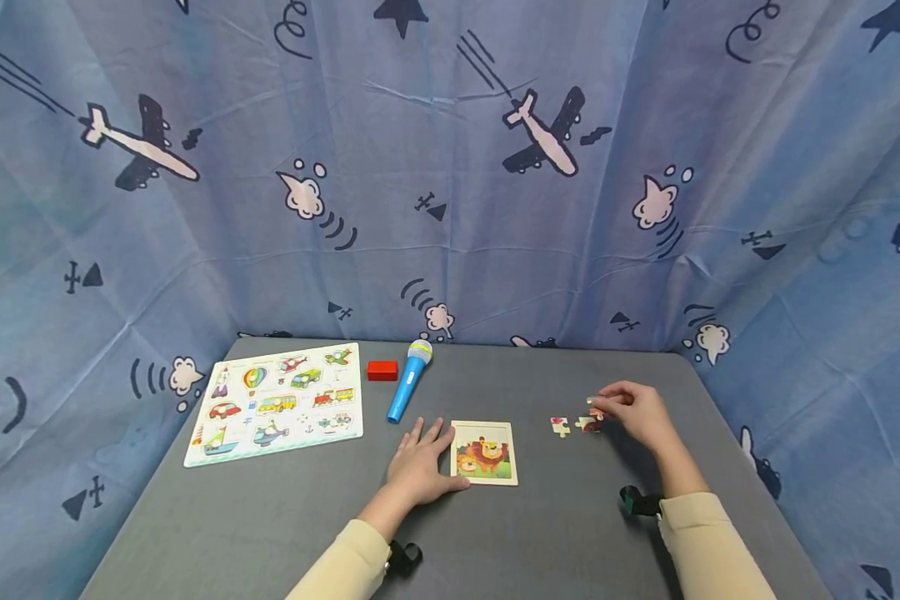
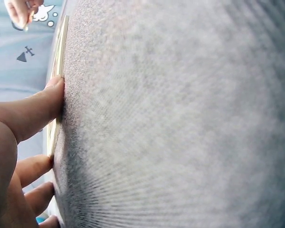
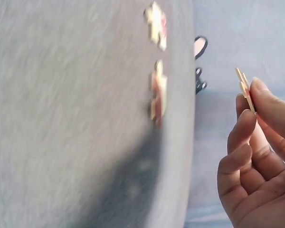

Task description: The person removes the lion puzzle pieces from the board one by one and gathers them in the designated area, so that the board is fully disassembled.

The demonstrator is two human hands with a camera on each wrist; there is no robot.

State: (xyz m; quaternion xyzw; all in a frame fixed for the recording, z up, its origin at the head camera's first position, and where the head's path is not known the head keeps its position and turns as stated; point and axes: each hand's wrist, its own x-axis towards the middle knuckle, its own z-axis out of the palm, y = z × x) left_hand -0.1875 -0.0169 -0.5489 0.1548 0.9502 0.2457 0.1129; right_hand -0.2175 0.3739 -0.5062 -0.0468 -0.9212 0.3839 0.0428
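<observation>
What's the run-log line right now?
Right hand: pinching puzzle piece above table | left hand: touching lion board | on table: two loose pieces, microphone, red block, vehicle board

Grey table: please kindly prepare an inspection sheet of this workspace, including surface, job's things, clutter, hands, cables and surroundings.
Surface: grey table, matte.
Job's things: framed lion board lies flat; two loose puzzle pieces lie to its right; held puzzle piece is off the table.
Clutter: vehicle board, red block and blue microphone, towards the far left.
Hands: left hand touches the lion board's edge; right hand pinches the held puzzle piece.
Cables: nothing seen.
Surroundings: blue curtain with printed airplanes.
</observation>
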